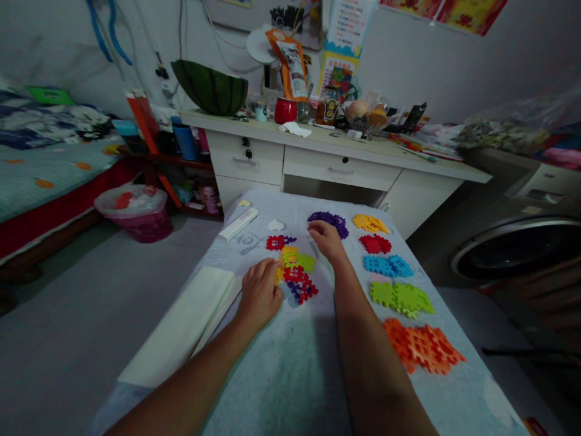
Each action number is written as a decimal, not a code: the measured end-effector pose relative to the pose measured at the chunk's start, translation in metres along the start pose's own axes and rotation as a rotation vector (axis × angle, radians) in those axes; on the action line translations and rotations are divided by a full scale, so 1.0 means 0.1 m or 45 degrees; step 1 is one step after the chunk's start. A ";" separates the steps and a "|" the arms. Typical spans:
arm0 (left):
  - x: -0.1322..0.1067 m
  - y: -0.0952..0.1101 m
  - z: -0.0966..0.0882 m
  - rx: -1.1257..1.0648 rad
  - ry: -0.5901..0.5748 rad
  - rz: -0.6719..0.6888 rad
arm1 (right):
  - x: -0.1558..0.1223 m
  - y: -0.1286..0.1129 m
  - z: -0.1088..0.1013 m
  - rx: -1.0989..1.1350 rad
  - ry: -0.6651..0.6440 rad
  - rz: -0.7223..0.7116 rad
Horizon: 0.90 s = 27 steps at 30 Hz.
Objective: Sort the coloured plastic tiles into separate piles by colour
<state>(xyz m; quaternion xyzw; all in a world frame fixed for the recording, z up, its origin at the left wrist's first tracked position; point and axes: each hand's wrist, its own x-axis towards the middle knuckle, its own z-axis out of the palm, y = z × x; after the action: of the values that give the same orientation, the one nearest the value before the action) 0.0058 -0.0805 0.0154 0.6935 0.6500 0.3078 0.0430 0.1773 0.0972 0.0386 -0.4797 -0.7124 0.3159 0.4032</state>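
Note:
My left hand [261, 289] is closed at the left edge of a mixed pile, its fingers curled on a yellow interlocking plastic piece [278, 276]. Red pieces [294, 274], a lime green piece [307, 262] and more yellow ones [289, 254] lie in that pile. Just behind it is a red window-shaped piece [275, 243] with purple bits beside it. My right hand [327, 241] reaches to the left side of a heap of purple interlocking pieces [333, 221]. Its fingertips are pinched together; what they hold, if anything, is too small to make out.
Down the table's [290, 369] right side run yellow [370, 223], red [376, 244], blue [388, 266], lime green [402, 295] and orange [424, 346] heaps. A white strip-shaped box [238, 224] lies at the back left. Behind stands a cluttered white desk [254, 158]; a washing machine [508, 212] stands right.

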 end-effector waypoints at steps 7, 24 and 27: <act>0.01 -0.03 0.03 -0.025 0.013 0.012 | -0.13 -0.12 0.39 -0.551 -0.327 -0.179; 0.02 -0.03 0.02 -0.027 0.001 0.010 | -0.09 -0.12 0.16 -0.350 -0.060 -0.065; 0.02 -0.01 0.01 -0.033 -0.002 0.008 | -0.04 -0.04 0.02 -0.182 0.155 -0.010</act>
<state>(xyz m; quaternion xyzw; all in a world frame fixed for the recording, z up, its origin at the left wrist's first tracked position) 0.0053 -0.0780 0.0154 0.6952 0.6436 0.3158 0.0516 0.1750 0.0925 0.0397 -0.5227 -0.7092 0.2329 0.4118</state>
